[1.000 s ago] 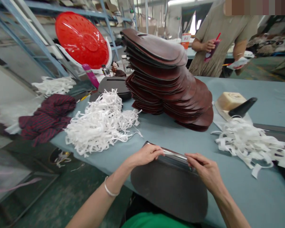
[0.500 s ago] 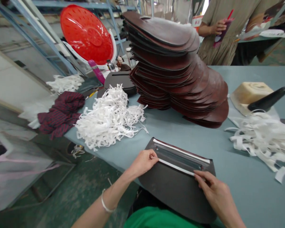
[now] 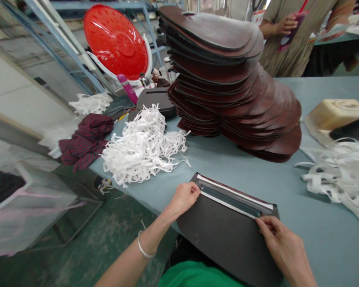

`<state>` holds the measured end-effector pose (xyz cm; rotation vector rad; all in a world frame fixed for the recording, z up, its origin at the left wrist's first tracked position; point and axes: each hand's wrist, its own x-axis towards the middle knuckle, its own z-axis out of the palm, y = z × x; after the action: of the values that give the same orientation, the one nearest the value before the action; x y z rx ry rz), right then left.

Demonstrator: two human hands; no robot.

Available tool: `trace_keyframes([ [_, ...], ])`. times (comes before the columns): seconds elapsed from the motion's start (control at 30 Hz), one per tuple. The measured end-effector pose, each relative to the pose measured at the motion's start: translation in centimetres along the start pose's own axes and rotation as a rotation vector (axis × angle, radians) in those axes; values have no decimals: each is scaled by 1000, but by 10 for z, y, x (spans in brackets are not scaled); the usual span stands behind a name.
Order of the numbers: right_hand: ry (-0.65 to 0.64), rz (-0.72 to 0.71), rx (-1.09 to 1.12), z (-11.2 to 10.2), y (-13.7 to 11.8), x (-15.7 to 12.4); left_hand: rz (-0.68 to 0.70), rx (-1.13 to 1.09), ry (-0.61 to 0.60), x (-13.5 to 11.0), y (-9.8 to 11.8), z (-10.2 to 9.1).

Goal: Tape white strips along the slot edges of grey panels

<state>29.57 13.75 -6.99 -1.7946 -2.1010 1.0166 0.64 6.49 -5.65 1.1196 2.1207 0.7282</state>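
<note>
A dark, rounded leather panel (image 3: 224,235) lies at the table's near edge, its far side cut with a long slot. Along the slot's far side runs one white strip (image 3: 236,192). A second white strip (image 3: 227,204) stretches along the near side, between my two hands. My left hand (image 3: 185,197) pinches its left end, finger and thumb closed at the panel's left edge. At the other end, my right hand (image 3: 283,243) is closed on the strip with thumb and fingertips, close to the slot's right end.
Behind the panel rises a tall, leaning stack of brown leather pieces (image 3: 233,91). A heap of white strips (image 3: 143,147) sits to the left, more strips (image 3: 341,171) to the right beside a cream block (image 3: 338,113). A person (image 3: 290,40) holding a cup stands across the table.
The strip in my hands now lies closer along the slot's near edge. Both hands remain pinched at its ends. The camera view has shifted slightly.
</note>
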Motion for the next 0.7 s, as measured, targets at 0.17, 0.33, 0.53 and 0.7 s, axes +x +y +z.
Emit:
trace_keyframes([
  [0.17, -3, 10, 36, 2, 2, 1, -12, -26, -45, 3, -4, -3],
  [0.33, 19, -6, 63, 1, 3, 2, -35, -31, -39, 5, -3, -2],
  [0.53, 7, 28, 70, 2, 5, 3, -46, 3, -23, 7, -3, 0],
  [0.7, 1, 42, 68, 2, 4, 4, -57, 59, 10, 7, 1, 2],
])
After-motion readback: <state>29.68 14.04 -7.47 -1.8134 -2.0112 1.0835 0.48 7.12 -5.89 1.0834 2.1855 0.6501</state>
